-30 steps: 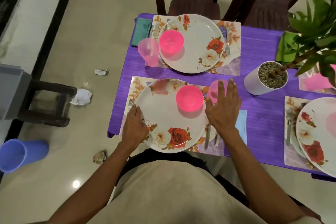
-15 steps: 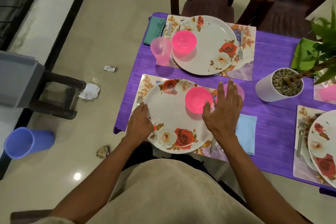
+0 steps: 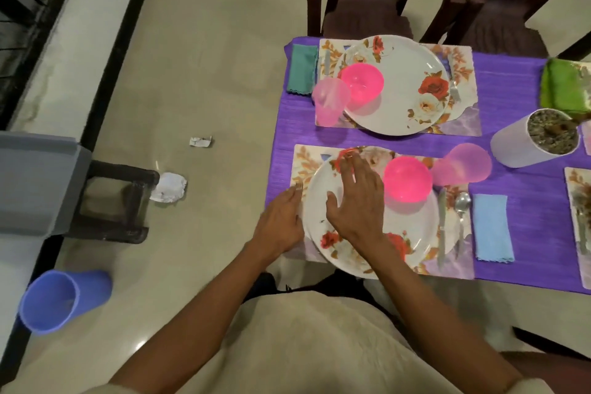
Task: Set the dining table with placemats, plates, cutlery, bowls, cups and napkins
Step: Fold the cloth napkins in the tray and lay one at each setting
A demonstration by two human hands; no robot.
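Right hand (image 3: 358,201) now over plate (image 3: 412,230), formerly beside.

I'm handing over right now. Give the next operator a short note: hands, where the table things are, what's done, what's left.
Left hand: open, at the near plate's left rim, by the fork.
Right hand: open, flat over that plate, holding nothing.
Near setting: placemat, plate, pink bowl on the plate, pink cup, knife, spoon, blue napkin.
Far setting: looks complete, with its own bowl, cup and teal napkin.
Done: both these settings look laid.
Left: settings at the right are cut off by the frame; check them.
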